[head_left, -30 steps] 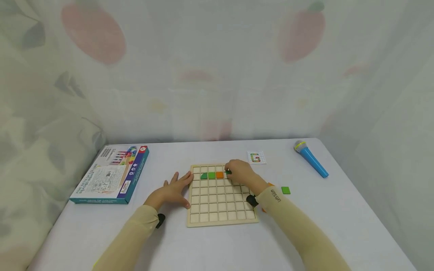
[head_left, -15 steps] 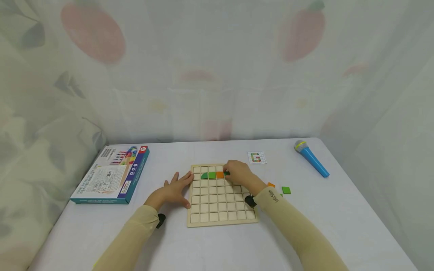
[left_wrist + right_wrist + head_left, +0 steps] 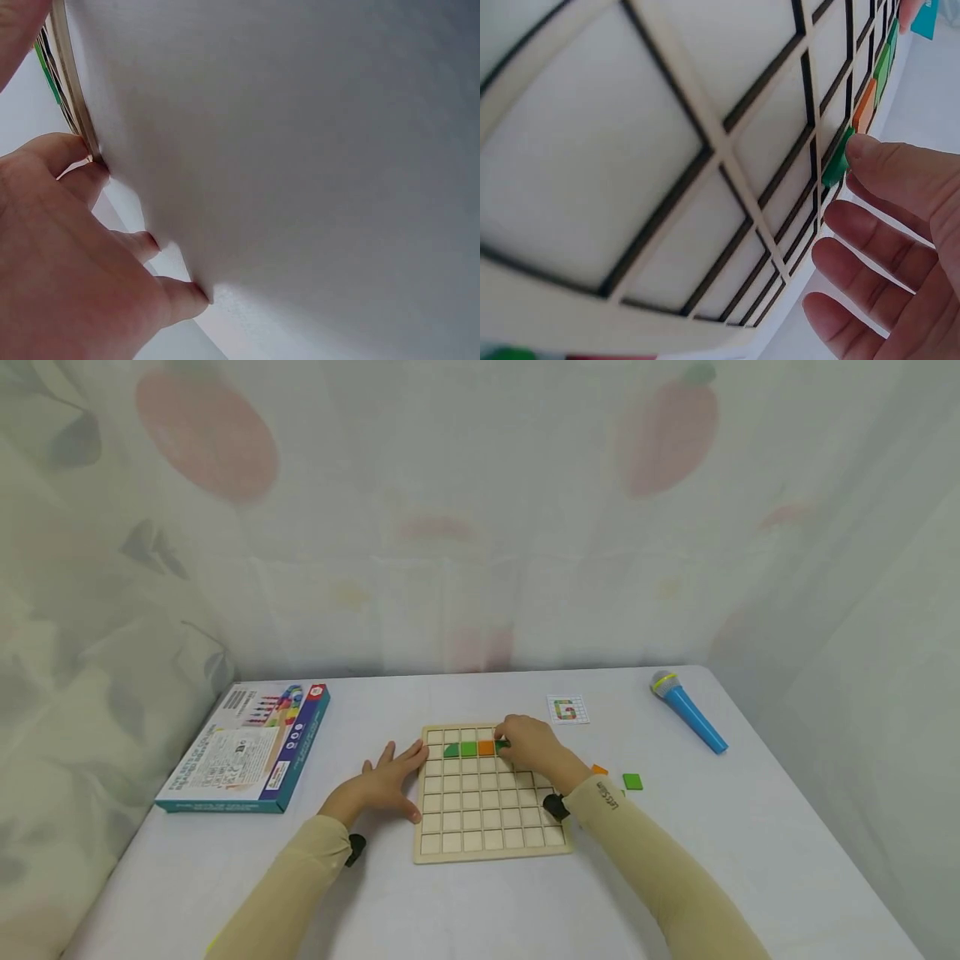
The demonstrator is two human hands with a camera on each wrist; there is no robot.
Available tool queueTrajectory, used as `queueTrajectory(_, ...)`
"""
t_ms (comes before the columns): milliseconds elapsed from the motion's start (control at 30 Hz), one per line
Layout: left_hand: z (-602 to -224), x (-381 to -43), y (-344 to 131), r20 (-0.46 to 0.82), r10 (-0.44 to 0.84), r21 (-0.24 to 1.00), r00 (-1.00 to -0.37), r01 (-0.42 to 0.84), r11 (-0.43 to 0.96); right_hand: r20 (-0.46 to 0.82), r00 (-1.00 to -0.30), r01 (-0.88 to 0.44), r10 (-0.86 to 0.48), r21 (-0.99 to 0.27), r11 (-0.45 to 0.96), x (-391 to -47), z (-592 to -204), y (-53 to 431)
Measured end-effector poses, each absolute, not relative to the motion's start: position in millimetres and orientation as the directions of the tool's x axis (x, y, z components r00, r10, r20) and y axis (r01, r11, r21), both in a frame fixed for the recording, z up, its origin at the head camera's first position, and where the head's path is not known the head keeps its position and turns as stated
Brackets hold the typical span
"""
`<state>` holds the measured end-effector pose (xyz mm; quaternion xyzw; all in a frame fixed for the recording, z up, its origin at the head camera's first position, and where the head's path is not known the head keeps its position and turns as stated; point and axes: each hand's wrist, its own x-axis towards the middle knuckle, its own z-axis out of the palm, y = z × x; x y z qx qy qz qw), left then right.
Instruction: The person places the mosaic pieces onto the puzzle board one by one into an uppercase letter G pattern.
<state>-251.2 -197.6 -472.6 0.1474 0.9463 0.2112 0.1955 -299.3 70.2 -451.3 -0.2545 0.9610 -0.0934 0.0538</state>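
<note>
Narrowly, right fingers pinch a dark-green tile, left fingers spread wide, touching the board

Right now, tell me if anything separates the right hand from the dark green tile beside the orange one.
Nothing visible does: the right hand touches the dark green tile with its thumb.

Board between box and microphone
</note>
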Motion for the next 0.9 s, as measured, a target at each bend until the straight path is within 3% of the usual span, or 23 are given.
queueTrajectory(533,-474,-252,-196,-0.309,0.368,0.451,-0.877,0.206,0.868,-0.001,-0.889,-0.448,-0.458,-0.199,0.871,-290,-439,116)
queueTrajectory(900,-471,-250,-198,-0.312,0.363,0.442,-0.878,0.204,0.874,0.007,-0.933,-0.35,-0.359,-0.237,0.906,-274,-434,173)
